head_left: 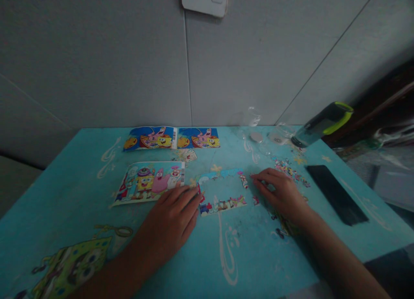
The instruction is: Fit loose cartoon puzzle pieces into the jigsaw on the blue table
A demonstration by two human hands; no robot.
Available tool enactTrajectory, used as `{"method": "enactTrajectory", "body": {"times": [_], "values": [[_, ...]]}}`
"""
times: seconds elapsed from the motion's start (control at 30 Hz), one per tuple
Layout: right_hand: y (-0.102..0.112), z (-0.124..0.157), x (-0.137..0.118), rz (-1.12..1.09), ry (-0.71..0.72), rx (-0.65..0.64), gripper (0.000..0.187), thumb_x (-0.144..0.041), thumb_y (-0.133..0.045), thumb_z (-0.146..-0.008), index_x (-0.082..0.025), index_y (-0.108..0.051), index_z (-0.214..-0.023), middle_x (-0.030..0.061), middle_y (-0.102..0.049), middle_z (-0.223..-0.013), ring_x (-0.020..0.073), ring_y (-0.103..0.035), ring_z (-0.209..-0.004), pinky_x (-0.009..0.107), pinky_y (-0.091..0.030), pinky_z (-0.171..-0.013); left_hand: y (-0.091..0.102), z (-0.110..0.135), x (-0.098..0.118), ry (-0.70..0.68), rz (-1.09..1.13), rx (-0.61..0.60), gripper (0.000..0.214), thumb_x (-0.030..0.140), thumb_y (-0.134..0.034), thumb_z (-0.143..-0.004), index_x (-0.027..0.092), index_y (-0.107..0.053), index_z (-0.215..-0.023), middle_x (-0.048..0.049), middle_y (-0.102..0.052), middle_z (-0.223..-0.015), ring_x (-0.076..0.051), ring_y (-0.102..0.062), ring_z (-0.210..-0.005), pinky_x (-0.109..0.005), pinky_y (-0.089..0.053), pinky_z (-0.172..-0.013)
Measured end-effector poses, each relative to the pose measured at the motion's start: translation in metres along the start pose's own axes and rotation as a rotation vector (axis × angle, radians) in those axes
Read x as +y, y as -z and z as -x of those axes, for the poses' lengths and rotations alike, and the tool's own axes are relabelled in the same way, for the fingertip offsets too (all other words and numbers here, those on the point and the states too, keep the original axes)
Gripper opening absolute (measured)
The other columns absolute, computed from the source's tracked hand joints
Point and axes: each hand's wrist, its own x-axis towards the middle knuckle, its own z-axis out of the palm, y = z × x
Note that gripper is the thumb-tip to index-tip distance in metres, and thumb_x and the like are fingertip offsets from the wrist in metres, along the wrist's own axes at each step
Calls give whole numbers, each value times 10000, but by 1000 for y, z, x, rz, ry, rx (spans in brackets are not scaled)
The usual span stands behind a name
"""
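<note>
A partly built small jigsaw frame lies in the middle of the turquoise cartoon table, with a top edge strip and a bottom strip joined. My left hand lies flat, fingers together and stretched, its fingertips touching the frame's left edge. My right hand rests palm down at the frame's right side, fingers curved onto the table beside a short strip of pieces and a single piece. Loose pieces are scattered behind and under the right hand.
A cartoon picture card lies left of the puzzle; a folded printed sheet sits behind it. A dark phone lies at the right. A clear tube, a lid and a tipped bottle with green trim are at the back right.
</note>
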Motion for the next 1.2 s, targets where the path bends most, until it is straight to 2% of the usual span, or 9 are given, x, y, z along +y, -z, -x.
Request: {"method": "enactTrajectory", "body": {"times": [0.1,0.4,0.6,0.77,0.87,0.97,1.1,1.2], "values": [[-5,0,-4,23,14,-62,229,-305,-571,-982,-236,-737,-1125,85,-705,-1012,229,-675,-905,390,-538,-846,0,0,0,0,1,2,355,163,-526,-973,157,-619,-1316,-98,-625,-1348,-277,-540,-1247,-522,-465,-1077],[-11,-2,-8,61,-11,-103,319,-350,-559,-992,-251,-692,-1265,97,-685,-1044,243,-668,-935,422,-542,-889,0,-1,1,0,-2,3,350,144,-525,-958,158,-639,-1290,-94,-630,-1341,-281,-556,-1225,-530,-474,-1066],[-12,-4,-12,26,-32,-101,299,-329,-576,-977,-248,-709,-1233,96,-683,-1034,241,-672,-935,406,-541,-894,-1,-1,1,7,-5,1,352,151,-523,-965,175,-635,-1297,-86,-626,-1353,-284,-554,-1228,-525,-463,-1075],[-13,-4,-10,-90,-65,-65,195,-322,-630,-938,-235,-723,-1085,83,-704,-1018,233,-676,-937,379,-539,-878,-1,-2,1,4,-1,21,348,143,-523,-957,178,-644,-1281,-88,-639,-1337,-284,-564,-1218,-526,-472,-1059],[-10,-2,-9,-213,-165,-98,147,-348,-630,-935,-228,-711,-958,49,-721,-894,202,-667,-799,331,-541,-737,0,-2,1,-2,-4,22,352,149,-524,-961,172,-636,-1293,-92,-634,-1342,-282,-566,-1214,-525,-479,-1050],[-6,-1,-7,-310,-255,-85,197,-375,-616,-945,-219,-721,-1003,21,-703,-779,178,-639,-696,302,-512,-642,0,-2,1,-8,-7,20,357,145,-527,-956,166,-635,-1296,-95,-637,-1334,-286,-565,-1215,-525,-485,-1041],[-3,-1,-3,-353,-261,-13,312,-389,-601,-953,-229,-731,-1187,45,-735,-937,199,-668,-818,335,-530,-737,0,-3,1,1,5,37,345,143,-524,-953,166,-647,-1275,-93,-647,-1317,-285,-576,-1195,-529,-494,-1027],[-3,-1,0,-442,-315,-27,285,-406,-639,-922,-232,-767,-1108,49,-762,-977,215,-693,-869,364,-548,-797,0,-2,1,0,8,47,344,141,-522,-953,164,-649,-1272,-93,-646,-1321,-284,-576,-1195,-528,-496,-1027]]}}
